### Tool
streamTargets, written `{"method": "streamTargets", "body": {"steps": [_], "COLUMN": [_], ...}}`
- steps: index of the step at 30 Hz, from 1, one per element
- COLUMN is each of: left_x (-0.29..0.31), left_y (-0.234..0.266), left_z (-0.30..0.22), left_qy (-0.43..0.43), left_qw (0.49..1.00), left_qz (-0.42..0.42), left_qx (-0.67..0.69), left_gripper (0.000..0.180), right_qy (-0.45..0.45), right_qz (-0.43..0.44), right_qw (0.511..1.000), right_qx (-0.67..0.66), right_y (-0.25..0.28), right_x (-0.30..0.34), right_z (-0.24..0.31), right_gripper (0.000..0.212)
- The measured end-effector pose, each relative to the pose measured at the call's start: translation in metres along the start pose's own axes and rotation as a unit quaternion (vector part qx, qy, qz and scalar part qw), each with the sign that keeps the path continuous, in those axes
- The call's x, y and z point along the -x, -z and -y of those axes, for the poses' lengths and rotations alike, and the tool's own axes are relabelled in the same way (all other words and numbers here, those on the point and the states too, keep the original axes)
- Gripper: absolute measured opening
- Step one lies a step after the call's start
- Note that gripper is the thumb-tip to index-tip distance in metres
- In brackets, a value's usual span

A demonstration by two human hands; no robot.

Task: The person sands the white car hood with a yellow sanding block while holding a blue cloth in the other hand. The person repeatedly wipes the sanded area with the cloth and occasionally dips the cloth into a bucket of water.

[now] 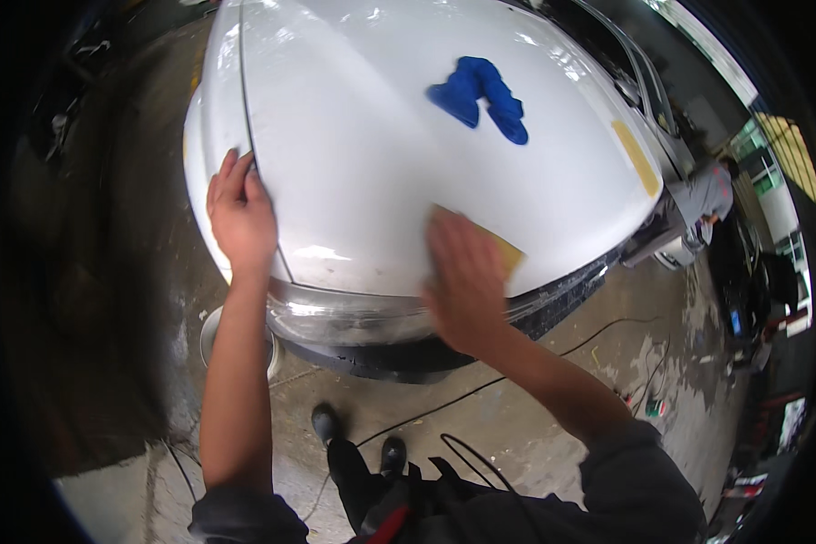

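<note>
Dark sleeves (639,490), left hand (242,222) slack on glossy bodywork (354,181), right hand (467,286) flat over yellow sheet (511,257)

Right hand (467,286) blurred near the hood's (354,181) near edge, hiding much of the yellow sandpaper sheet (510,256); its grip we can't read. Hood runs out of frame at top. Left forearm (238,390) covers the bucket's (210,337) middle, below the near left corner. Past the right edge, a co-worker's (701,195) hands: too small.

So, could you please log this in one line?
left hand: at hood seam; right hand: on yellow sheet; blue cloth: on white hood
</note>
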State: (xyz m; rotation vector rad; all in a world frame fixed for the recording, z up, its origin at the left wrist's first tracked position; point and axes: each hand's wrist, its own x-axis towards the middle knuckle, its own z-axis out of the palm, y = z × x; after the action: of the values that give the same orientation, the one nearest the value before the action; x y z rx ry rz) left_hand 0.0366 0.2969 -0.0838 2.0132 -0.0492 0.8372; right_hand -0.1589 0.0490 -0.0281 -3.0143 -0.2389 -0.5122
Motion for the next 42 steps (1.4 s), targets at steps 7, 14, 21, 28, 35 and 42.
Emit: {"method": "streamTargets", "body": {"steps": [7,14,21,28,35,42], "left_x": [-0.003,-0.003,-0.001,0.001,0.002,0.006], "left_y": [-0.003,0.001,0.005,-0.004,0.001,-0.001], "left_z": [-0.004,-0.016,-0.006,-0.011,0.003,-0.012], "left_qy": [-0.014,0.049,-0.004,0.031,0.013,0.075], "left_qw": [1.000,0.998,1.000,0.999,0.999,0.997], "left_qz": [0.016,0.032,-0.002,0.003,-0.033,0.004], "left_qx": [0.018,0.002,0.024,0.017,-0.014,0.003], "left_gripper": [0.031,0.033,0.029,0.031,0.029,0.033], "right_qy": [0.189,-0.028,0.220,0.156,0.271,0.264], "right_qz": [-0.125,-0.114,-0.097,-0.131,-0.060,-0.128], "right_qw": [0.972,0.992,0.970,0.972,0.958,0.953], "right_qx": [-0.056,0.041,-0.045,0.115,0.078,0.080], "right_y": [-0.032,-0.031,-0.031,-0.036,-0.032,-0.048], "right_x": [-0.058,0.004,-0.020,0.020,-0.012,-0.018], "right_z": [0.048,-0.010,0.005,-0.019,0.012,0.030], "right_gripper": [0.060,0.065,0.055,0.059,0.062,0.054]}}
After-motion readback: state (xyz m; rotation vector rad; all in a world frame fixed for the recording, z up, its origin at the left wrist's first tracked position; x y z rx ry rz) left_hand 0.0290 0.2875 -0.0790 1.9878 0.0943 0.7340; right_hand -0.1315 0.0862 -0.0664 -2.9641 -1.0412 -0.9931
